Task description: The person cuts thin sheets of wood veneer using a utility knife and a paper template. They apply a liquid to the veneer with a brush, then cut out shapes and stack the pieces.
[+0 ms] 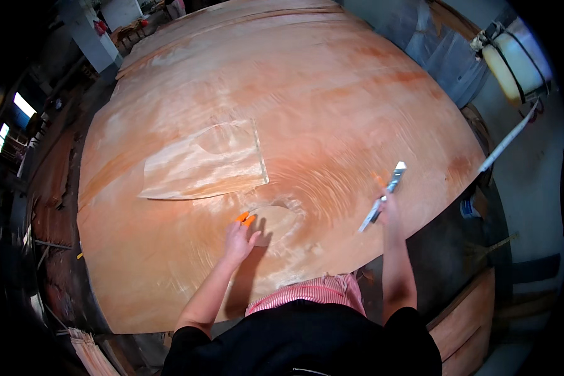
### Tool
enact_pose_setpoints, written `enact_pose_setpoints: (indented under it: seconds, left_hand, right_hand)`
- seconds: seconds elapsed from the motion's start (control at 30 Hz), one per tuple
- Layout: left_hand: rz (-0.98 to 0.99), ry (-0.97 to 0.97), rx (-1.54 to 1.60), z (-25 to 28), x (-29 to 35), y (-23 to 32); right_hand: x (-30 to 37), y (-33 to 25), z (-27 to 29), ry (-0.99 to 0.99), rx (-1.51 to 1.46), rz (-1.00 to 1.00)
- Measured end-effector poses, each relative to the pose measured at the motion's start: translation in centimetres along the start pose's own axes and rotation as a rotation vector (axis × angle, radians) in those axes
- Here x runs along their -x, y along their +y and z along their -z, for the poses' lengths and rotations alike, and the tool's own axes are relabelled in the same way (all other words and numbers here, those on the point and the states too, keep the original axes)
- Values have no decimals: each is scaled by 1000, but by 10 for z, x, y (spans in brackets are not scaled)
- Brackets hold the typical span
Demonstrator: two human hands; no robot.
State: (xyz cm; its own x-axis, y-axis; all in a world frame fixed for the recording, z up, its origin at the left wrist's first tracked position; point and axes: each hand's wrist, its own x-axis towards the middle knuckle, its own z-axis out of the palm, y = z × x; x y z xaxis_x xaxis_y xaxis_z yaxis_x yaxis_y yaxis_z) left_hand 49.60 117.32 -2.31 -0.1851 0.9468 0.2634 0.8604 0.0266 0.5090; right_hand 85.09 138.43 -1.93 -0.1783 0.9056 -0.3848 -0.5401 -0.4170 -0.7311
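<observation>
A very large sheet of reddish wood veneer point(357, 94) spreads out in front of me. My left hand point(237, 241), orange covers on some fingertips, reaches over it with fingers stretched out. Beside those fingers is a pale oval point(281, 225) in the sheet; whether it is a hole or a patch I cannot tell. A loose, lighter piece of veneer point(200, 169) with a curved cut mark lies farther off to the left. My right hand point(387, 205) grips a long, slim bladed tool point(396, 175), silvery and pale-tipped, slightly blurred, above the sheet's right part.
A yellowish-white plastic container point(514, 66) hangs at the upper right, above a pale pole point(511, 141). Plastic sheeting point(442, 62) covers the wall behind the sheet. Boards point(467, 326) lean at lower right; veneer strips point(93, 351) lie at lower left.
</observation>
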Motion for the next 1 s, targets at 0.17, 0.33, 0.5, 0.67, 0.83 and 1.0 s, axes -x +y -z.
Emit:
enact_pose_setpoints:
  seconds: [0.17,0.33,0.5,0.67,0.83,1.0]
  left_hand:
    - [64,-188,322,-25,-6,43]
    - [234,-313,1026,-56,-1,91]
    - [502,-357,1103,-64,9,89]
    - [530,-104,1212,-83,24,79]
    - [446,70,1027,-42,3,84]
    - [-53,-45,129,-44,15,62]
  right_hand:
    - [61,43,-58,-284,691,-200]
    - [89,88,-85,-599,857,-219]
    - [96,109,-80,-681,881,-187]
    - [104,112,-87,-606,888,-115]
    - [109,116,-75,-475,947,-25]
    - [129,73,-89,-537,1503,-254]
